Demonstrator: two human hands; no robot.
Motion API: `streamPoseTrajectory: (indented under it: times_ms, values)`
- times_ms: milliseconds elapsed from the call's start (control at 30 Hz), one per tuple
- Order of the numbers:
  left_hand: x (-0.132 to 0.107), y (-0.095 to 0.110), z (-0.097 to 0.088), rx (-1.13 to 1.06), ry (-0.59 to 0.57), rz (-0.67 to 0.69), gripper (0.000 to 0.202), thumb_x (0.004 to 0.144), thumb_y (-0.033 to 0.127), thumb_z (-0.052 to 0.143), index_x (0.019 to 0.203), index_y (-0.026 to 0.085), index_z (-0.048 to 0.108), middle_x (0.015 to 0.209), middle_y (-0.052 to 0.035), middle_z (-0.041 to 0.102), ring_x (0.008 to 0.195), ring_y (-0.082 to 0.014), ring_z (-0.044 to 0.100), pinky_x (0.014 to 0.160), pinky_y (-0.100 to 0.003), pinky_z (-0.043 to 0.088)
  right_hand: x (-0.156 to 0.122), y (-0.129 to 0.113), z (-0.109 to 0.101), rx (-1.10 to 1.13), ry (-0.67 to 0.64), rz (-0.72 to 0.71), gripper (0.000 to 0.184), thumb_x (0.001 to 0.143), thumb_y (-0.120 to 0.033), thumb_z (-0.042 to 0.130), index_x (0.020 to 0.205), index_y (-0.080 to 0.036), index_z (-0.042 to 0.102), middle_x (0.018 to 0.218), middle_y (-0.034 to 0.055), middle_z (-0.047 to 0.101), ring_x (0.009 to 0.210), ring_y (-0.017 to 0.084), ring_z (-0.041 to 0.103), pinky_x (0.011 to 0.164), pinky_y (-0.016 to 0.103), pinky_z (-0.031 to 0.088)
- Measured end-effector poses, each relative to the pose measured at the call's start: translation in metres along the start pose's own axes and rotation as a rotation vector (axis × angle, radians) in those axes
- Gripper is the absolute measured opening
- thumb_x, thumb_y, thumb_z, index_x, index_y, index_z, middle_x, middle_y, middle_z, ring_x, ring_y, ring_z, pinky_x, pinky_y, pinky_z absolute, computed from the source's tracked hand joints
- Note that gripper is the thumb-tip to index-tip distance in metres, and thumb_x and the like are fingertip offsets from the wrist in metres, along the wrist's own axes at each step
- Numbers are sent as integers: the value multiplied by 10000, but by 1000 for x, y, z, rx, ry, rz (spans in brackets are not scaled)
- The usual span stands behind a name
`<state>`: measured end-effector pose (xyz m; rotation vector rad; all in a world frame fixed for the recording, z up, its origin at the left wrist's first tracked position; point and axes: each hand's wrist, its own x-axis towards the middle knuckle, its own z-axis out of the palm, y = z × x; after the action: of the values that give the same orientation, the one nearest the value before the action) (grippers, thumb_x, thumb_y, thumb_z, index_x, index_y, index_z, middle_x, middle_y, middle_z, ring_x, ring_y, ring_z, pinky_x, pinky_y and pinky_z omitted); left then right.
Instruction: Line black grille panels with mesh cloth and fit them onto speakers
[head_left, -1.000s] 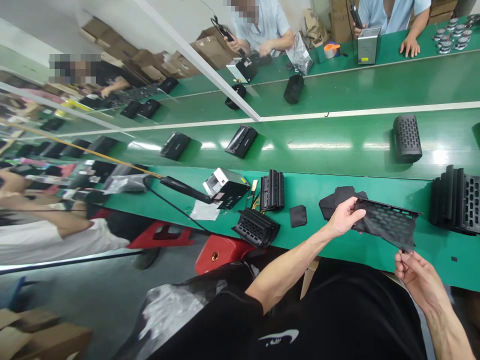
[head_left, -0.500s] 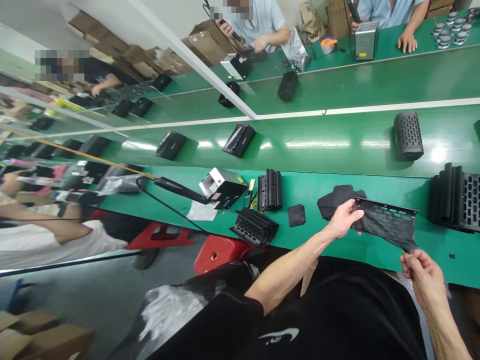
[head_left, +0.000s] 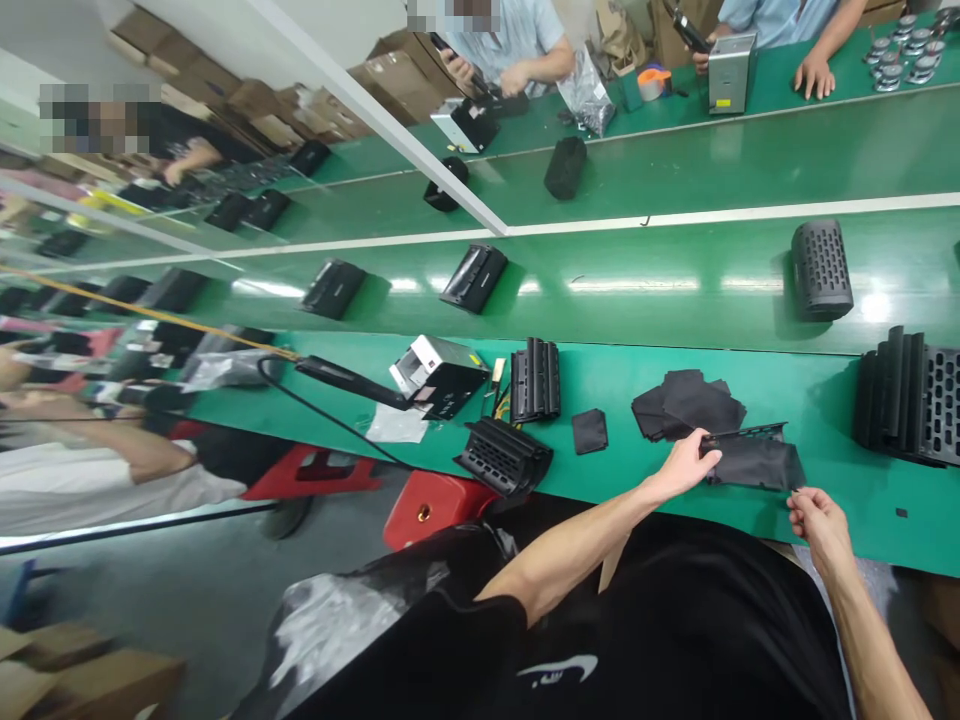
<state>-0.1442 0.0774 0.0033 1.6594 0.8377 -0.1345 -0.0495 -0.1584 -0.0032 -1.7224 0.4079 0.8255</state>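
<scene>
My left hand (head_left: pixel 687 465) grips the left end of a black slotted plastic panel (head_left: pixel 763 433) between thumb and fingers. A piece of thin black cloth (head_left: pixel 752 467) lies over the panel and covers most of it. The cloth's lower right corner is pinched in the fingertips of my right hand (head_left: pixel 820 520). Just beyond my left hand, a loose pile of black cloth pieces (head_left: pixel 690 402) lies on the green bench. A small stack of black rectangular pieces (head_left: pixel 589 431) sits to the left of that pile.
Black slotted housings (head_left: pixel 535 380) stand on the bench at left, near a silver-and-black box (head_left: pixel 441 375) with a black handheld tool (head_left: pixel 352 382). More panels (head_left: pixel 907 395) are stacked at right. A perforated cylinder (head_left: pixel 823 270) rests on the green conveyor. Co-workers sit opposite and at left.
Both hands have moved left. The panel has been lowered and tilted, so its slotted face now hardly shows. The cloth appears flatter, its corner still in my right fingers.
</scene>
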Motion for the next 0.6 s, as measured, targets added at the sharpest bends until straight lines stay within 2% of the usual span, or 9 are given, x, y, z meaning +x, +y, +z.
streamPoseTrajectory:
  times_ms: [67,133,167,233,300,367,433,500,600]
  values:
    - [-10,6,-6,176,74,24,489,796,271,743,1260,158,638,1200,-144,690,1166,-336,622,1092,-556,472,9,9,-2,-68,5,-23,491,532,-610,784,793,-243,588,651,5,619,522,159,495,460,271,349]
    - [-13,21,-6,377,61,204,553,875,280,676,1412,196,579,1443,-160,605,1342,-342,528,1184,-540,399,12,13,-5,-141,-11,-63,464,562,-619,743,800,-248,598,657,0,619,557,174,513,499,295,381]
    - [-10,30,-1,460,-26,344,537,922,286,625,1452,224,562,1513,-139,572,1379,-325,506,1200,-508,390,13,13,-6,-180,-21,-87,451,580,-624,725,802,-250,606,660,-1,621,579,183,523,531,310,404]
    - [4,49,15,529,-349,631,528,975,269,542,1503,280,539,1592,-82,534,1394,-287,520,1164,-439,429,12,10,-9,-267,-39,-137,432,619,-632,697,811,-251,632,676,3,637,627,202,544,609,339,445]
    - [27,62,36,554,-650,783,605,963,216,532,1558,317,486,1633,-45,506,1401,-267,540,1062,-389,488,11,5,-11,-351,-47,-183,422,654,-631,676,836,-250,668,710,15,670,673,224,573,682,362,462]
    - [51,67,55,609,-824,781,565,943,213,579,1501,297,554,1488,-50,643,1288,-260,626,954,-356,509,11,2,-13,-415,-37,-217,421,675,-628,655,860,-252,695,725,24,691,697,242,592,723,377,466]
    - [71,66,67,661,-917,718,363,942,263,627,1298,254,700,1188,-51,771,1057,-242,698,831,-328,500,11,1,-13,-447,-8,-235,432,686,-636,624,869,-253,707,735,33,705,702,254,605,736,386,468]
    - [81,60,73,660,-969,675,184,949,308,652,1066,232,771,946,-40,773,861,-209,685,730,-304,461,13,5,-11,-459,29,-238,454,683,-650,599,864,-249,711,764,48,726,713,263,620,743,389,474]
    - [86,51,71,581,-993,661,127,932,279,683,865,222,775,782,-24,725,732,-167,627,667,-279,409,16,13,-8,-471,122,-213,480,681,-656,566,860,-234,710,772,65,733,696,263,623,726,387,480]
